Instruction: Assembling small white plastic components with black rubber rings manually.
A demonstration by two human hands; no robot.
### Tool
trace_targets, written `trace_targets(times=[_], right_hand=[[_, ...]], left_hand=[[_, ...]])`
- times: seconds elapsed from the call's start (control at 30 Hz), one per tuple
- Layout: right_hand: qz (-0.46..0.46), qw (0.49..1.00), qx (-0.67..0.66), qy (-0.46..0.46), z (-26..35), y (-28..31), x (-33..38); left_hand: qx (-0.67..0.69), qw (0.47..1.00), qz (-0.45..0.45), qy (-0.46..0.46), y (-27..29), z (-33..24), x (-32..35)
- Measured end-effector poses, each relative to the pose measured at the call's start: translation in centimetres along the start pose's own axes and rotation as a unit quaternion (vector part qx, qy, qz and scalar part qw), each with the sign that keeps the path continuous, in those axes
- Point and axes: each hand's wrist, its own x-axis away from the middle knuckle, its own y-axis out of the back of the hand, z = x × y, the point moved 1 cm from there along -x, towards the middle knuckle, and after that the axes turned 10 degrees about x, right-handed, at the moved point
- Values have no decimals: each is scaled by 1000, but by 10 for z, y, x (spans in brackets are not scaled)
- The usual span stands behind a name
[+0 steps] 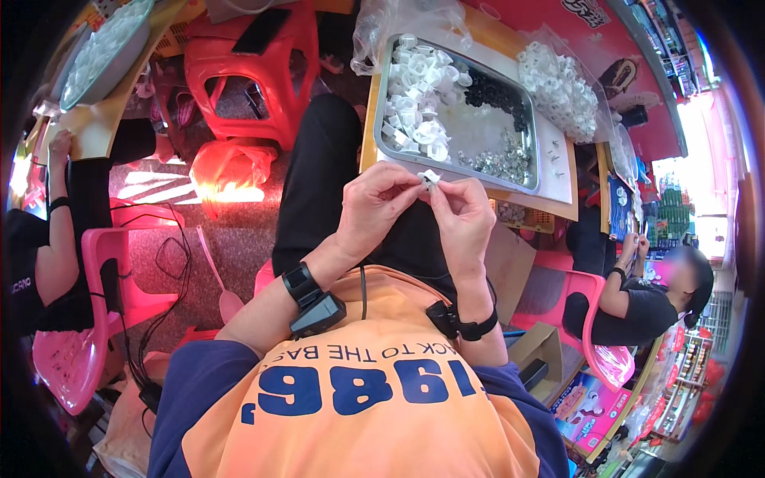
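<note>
My left hand (374, 199) and my right hand (464, 221) meet in front of me, just off the near edge of a metal tray (474, 121). Between the fingertips of both hands is a small white plastic part (430, 176) with a darker bit on it; its details are too small to tell. Inside the tray, white ring-shaped plastic pieces (418, 92) fill the left side. Small black pieces (498, 99) lie at the far right, and small shiny metal pieces (504, 163) are heaped at the near right.
Right of the tray a clear bag (562, 88) holds many white pieces. Behind it lies a crumpled plastic bag (410, 28). A red stool (247, 72) with a dark phone stands at the left. A person (637, 299) sits at the right, and another person's arm (64, 215) shows at the left.
</note>
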Motion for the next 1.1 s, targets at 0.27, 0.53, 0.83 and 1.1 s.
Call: trace_targets(times=[0.27,0.53,0.83,1.1], right_hand=[[-42,945,246,210,10,-2,-2],[-61,923,233,300,18,9,-3],[-47,938,194,285,11,13,-2],[88,990,-103,-36,17,15,-4]], left_hand=[[190,970,-15,154,2,2,-3],[229,963,17,138,7,-3,-10],[270,947,59,165,5,-6,-11],[362,889,111,257,6,-5,-9]])
